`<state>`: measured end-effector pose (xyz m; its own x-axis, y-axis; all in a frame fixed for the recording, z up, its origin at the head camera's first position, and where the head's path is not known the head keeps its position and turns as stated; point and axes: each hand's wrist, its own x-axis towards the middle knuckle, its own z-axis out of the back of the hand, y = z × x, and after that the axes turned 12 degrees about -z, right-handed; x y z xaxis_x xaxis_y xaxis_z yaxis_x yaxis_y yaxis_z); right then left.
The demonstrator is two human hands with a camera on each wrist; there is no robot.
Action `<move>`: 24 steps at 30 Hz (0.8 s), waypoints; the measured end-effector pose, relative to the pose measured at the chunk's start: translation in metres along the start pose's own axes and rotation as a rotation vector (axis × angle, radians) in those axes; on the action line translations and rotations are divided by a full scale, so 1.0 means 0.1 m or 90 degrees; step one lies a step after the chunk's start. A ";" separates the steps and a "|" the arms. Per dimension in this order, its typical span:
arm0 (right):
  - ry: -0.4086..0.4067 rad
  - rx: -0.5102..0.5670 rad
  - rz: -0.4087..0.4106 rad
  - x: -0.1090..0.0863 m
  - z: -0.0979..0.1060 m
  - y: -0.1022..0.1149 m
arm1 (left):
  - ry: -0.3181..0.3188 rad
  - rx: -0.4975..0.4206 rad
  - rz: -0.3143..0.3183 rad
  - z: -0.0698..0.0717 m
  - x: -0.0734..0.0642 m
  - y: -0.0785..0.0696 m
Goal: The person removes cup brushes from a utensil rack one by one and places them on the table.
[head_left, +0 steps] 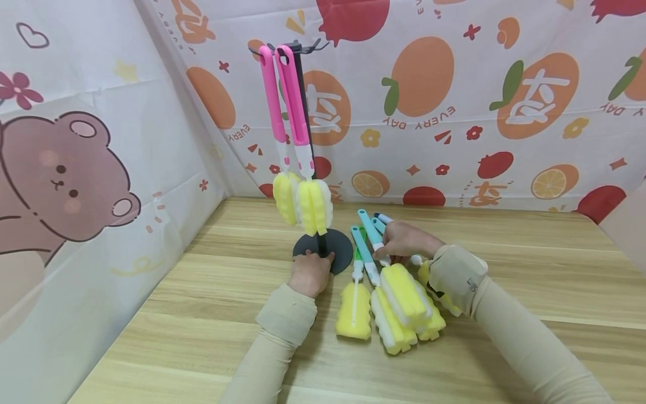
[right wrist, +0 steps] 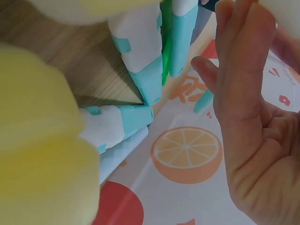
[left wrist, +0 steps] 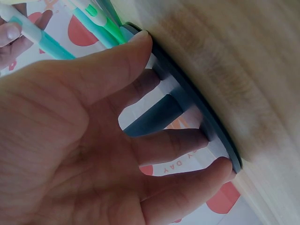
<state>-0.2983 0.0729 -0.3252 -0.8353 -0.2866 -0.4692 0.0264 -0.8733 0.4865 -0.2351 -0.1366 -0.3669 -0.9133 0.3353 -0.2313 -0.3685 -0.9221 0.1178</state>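
Observation:
A black stand rises from a round base (head_left: pixel 341 247), with two pink-handled sponge brushes (head_left: pixel 295 106) hanging from its top hooks. My left hand (head_left: pixel 310 273) presses on the base; in the left wrist view its fingers (left wrist: pixel 178 143) spread over the base near the post. To the right, my right hand (head_left: pixel 407 240) pinches a teal-handled sponge brush (head_left: pixel 370 226) by the white part of its handle. Its yellow and white sponge head lies over other sponge brushes (head_left: pixel 391 328). The right wrist view shows this hand (right wrist: pixel 243 103) edge-on, its grip partly hidden.
A green-handled sponge brush (head_left: pixel 354 311) lies between my hands on the wooden table (head_left: pixel 202 314). Another yellow sponge head (head_left: pixel 444 294) shows partly under the right sleeve. Fruit-printed cloth (head_left: pixel 474 163) hangs behind the table, and a bear-printed cloth (head_left: pixel 65 168) at the left.

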 end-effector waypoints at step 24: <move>0.017 -0.019 0.011 0.02 -0.03 -0.02 | -0.008 -0.012 -0.004 -0.01 0.01 0.00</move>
<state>-0.2981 0.0731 -0.3299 -0.8198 -0.3116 -0.4804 0.0570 -0.8792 0.4730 -0.2356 -0.1368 -0.3684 -0.9130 0.3440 -0.2192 -0.3715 -0.9232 0.0987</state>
